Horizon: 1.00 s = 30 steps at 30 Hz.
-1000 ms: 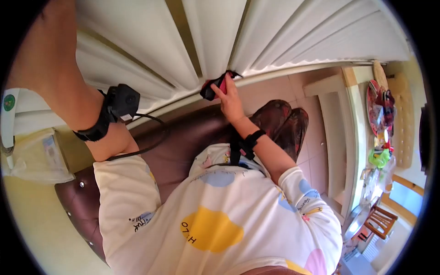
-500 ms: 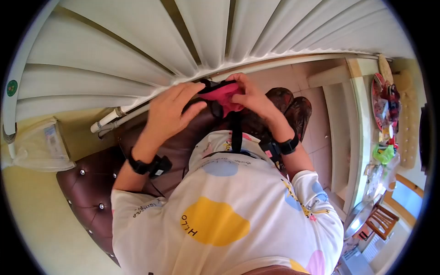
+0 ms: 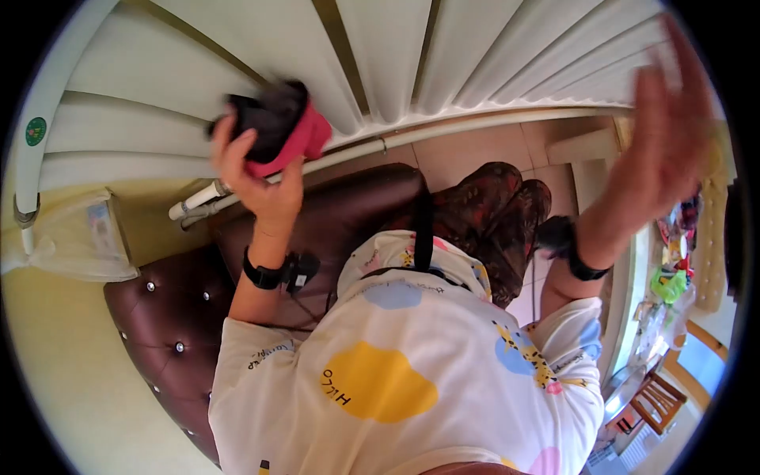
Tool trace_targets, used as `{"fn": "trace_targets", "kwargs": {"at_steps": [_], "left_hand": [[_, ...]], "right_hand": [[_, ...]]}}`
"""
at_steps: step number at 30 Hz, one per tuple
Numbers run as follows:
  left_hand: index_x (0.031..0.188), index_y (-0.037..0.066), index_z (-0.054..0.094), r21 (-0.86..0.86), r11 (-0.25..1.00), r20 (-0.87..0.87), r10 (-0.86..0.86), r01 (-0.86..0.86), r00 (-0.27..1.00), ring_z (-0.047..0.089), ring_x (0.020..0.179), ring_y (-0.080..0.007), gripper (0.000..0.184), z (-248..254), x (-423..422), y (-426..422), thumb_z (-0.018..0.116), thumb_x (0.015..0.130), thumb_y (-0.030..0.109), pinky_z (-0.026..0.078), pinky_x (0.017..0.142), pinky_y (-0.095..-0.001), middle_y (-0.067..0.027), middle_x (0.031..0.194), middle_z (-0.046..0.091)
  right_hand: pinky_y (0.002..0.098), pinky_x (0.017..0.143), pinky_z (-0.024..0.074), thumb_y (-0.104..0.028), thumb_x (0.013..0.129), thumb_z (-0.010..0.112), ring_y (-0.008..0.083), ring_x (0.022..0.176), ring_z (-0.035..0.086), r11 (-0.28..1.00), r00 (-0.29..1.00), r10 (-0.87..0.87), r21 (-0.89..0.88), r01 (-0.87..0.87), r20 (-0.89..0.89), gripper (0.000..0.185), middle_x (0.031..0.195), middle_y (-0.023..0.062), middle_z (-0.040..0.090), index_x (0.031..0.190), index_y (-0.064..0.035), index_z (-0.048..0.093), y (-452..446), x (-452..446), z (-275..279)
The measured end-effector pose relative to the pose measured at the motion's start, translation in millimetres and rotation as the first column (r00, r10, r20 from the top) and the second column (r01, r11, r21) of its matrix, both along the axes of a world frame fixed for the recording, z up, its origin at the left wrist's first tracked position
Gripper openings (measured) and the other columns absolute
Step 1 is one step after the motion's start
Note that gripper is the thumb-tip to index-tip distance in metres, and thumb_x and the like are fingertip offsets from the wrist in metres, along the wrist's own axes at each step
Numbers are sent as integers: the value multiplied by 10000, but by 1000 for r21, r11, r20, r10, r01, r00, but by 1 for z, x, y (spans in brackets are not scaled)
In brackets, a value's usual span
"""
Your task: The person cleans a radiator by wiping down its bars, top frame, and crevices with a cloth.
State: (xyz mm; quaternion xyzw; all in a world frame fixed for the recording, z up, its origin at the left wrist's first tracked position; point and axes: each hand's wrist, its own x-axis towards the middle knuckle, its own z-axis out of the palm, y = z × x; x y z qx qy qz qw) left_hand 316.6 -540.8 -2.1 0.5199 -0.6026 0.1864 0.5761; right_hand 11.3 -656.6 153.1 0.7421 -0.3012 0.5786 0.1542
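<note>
My left hand [image 3: 265,186] is closed around a bunched pink and black cloth item [image 3: 281,127], raised in front of the white radiator. Its exact kind I cannot make out; the black part is on the upper left side and the pink along the lower right. My right hand [image 3: 665,134] is lifted far to the right, blurred by motion, with its fingers stretched out and nothing visible in them. Both wrists wear black bands with small devices.
The white radiator [image 3: 293,47] runs across the top, with a pipe [image 3: 348,158] beneath it. I sit on a brown tufted leather seat [image 3: 174,309]. A clear plastic bag [image 3: 87,237] hangs at left. At right are a green bag [image 3: 669,285] and a wooden chair [image 3: 657,400].
The pink and black cloth has gone from between both hands to my left hand alone, up and to the left. My right hand has let go and swung far right and upward.
</note>
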Motion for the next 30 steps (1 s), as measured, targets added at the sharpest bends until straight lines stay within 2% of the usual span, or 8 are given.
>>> {"fn": "trace_targets", "kwargs": {"at_steps": [4,7,10,16,19,23,28,30], "left_hand": [[1152,80,522,-386,896,420,383,-220,823,482,1083,-381,498,75,7,-39,752,718,167,386,928,-430,-254,1280,404],[1213,54,496,-457,867,394,398,-199,828,391,1181,-425,568,100,-1,-75,719,739,273,305,993,-461,-273,1318,369],[1248,25,444,-410,887,329,363,-215,872,303,1256,-427,649,99,-20,-87,729,739,308,232,1024,-502,-273,1324,364],[1237,69,452,-281,860,470,510,-426,720,445,1169,-446,774,11,-26,-64,841,635,362,430,905,-515,-241,1363,352],[1263,96,428,-195,891,478,452,-410,753,438,1195,-441,802,-51,-29,-65,843,630,361,428,899,-506,-237,1373,360],[1308,112,379,-36,868,537,435,-496,723,458,1185,-436,835,-68,-9,-50,823,654,380,422,884,-505,-239,1373,376],[1296,30,384,-373,746,435,666,-553,606,507,1130,-409,848,34,-8,-69,798,675,434,420,873,-482,-233,1289,466],[1212,65,496,-438,601,300,799,-668,522,487,1194,-282,712,68,5,-82,752,700,488,320,975,-427,-130,1298,503]], "right_hand": [[498,964,369,-188,840,613,365,1170,462,962,988,152,-223,-154,-25,350,1203,183,526,1161,-55,565,-53,37,27],[500,939,373,-233,805,624,342,1084,494,948,987,152,-275,-160,-50,333,1112,158,554,1092,-69,586,-84,56,35],[512,909,369,-276,747,639,315,981,518,970,993,115,-217,-106,31,304,1012,136,567,985,-88,621,-93,49,19],[510,897,328,-284,672,628,309,878,512,929,917,40,-353,112,396,204,926,113,566,760,-102,653,-81,106,35],[500,893,329,-285,682,625,304,871,508,926,925,-9,-346,152,381,198,912,108,562,751,-100,644,-76,79,45],[481,884,332,-288,702,618,294,857,501,935,931,20,-337,112,365,193,883,99,556,731,-98,628,-70,75,42],[457,873,335,-292,727,609,281,841,492,944,939,69,-328,49,338,198,848,88,547,707,-94,607,-72,83,42],[447,869,337,-293,737,606,276,834,488,948,943,74,-317,34,323,204,833,83,544,698,-93,599,-80,84,43]]}}
